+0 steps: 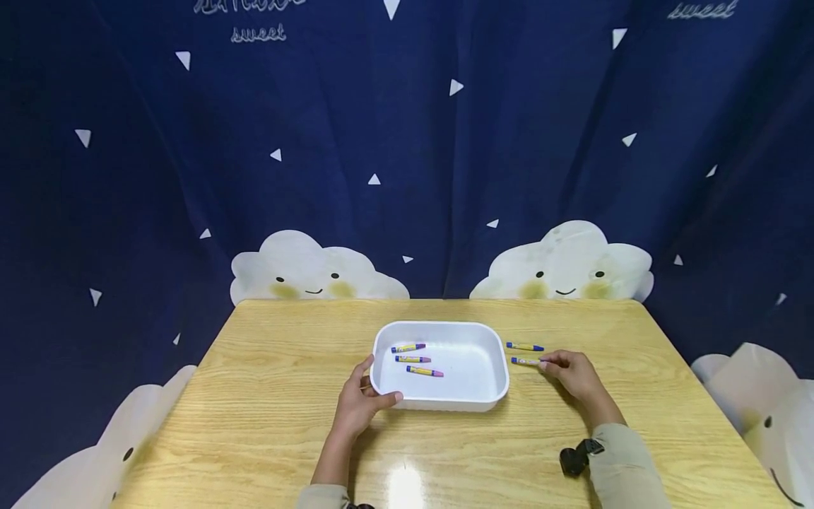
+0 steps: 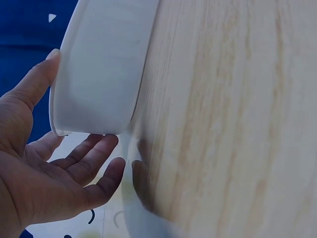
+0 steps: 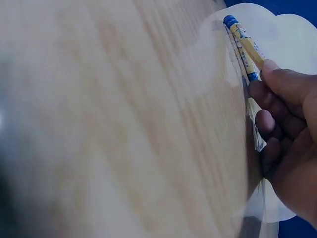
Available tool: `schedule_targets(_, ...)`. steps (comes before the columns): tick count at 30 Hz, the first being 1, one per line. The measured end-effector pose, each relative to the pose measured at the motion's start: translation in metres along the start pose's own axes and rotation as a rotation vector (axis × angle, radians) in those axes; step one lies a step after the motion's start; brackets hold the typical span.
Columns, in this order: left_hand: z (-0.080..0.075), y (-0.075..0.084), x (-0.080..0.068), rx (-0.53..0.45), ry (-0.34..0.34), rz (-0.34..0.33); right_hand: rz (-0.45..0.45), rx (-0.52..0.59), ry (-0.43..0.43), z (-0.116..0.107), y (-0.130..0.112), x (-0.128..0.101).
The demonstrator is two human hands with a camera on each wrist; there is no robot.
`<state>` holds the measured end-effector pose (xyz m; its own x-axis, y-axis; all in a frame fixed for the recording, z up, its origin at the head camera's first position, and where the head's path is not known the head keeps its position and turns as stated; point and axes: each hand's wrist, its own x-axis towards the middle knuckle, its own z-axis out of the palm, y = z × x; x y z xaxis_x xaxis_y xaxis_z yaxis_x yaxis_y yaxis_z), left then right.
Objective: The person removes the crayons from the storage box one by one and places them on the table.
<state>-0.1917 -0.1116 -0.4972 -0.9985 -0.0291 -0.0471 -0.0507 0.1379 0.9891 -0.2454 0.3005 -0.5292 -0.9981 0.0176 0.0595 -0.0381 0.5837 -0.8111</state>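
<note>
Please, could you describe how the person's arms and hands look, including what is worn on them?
The left hand and right hand wear no gloves. The left sleeve and right sleeve are plain beige. A black device sits at the right cuff; another black part barely shows at the left. I see no cables.

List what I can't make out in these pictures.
Head view: print on crayons inside the white tray, too small.
Left wrist: tray interior, hidden by its wall; its far end, cut off by the frame's top edge.
Right wrist: gripped end of the held crayon, covered by the right hand.
</note>
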Motion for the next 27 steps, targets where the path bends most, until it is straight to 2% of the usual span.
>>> schedule_targets(4,-0.001,0.003,-0.002,-0.019,-0.013,0.008,-0.026,-0.035,-0.007,0.0,-0.002,0.006)
schedule_targets(10,-0.002,0.021,-0.01,-0.067,-0.039,0.012,-0.091,-0.169,-0.005,-0.001,-0.004,0.009)
schedule_targets(13,-0.002,0.021,-0.01,-0.062,-0.036,0.015,-0.098,-0.207,-0.007,-0.001,-0.004,0.009)
schedule_targets(20,0.0,0.001,-0.001,-0.033,-0.021,0.011,-0.01,-0.124,0.004,-0.003,-0.01,0.003)
schedule_targets(24,-0.002,0.004,-0.001,-0.056,-0.028,0.009,-0.016,-0.076,0.018,-0.003,-0.026,0.0)
schedule_targets(27,-0.003,0.01,-0.003,-0.077,-0.038,0.007,-0.026,-0.02,-0.007,-0.001,-0.042,0.0)
